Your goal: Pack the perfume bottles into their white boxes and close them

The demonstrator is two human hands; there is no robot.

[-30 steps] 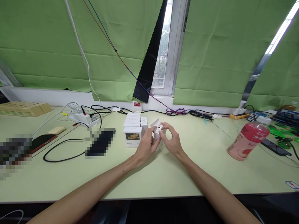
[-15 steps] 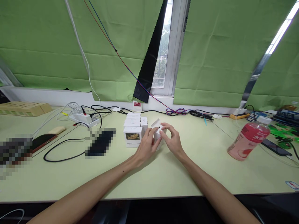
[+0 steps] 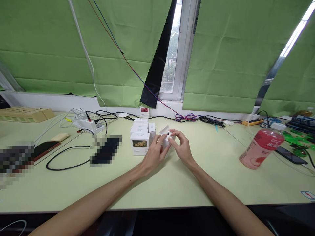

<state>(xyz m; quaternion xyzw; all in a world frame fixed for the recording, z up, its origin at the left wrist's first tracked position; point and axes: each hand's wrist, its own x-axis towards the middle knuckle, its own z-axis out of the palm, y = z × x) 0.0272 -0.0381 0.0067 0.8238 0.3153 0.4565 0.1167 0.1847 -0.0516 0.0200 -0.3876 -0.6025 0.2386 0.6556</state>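
Note:
Between my two hands is a small white cardboard box, its top flap raised at the back and a small dark spot near the top. My left hand grips the box from the left, thumb and fingers closed against it. From the right, my right hand pinches near the box's top edge with thumb and forefinger. Most of the box's front is hidden by my fingers. Just left stands a row of white boxes, the front one printed with a picture of yellow flowers.
A pink-labelled drink bottle stands at the right, near a phone. Along the wall run bundled cables and a small box with a red picture. To the left are a power strip and tan boxes.
Almost nothing differs; my hands keep their hold on the small white box, and its top has shifted very slightly between my fingers.

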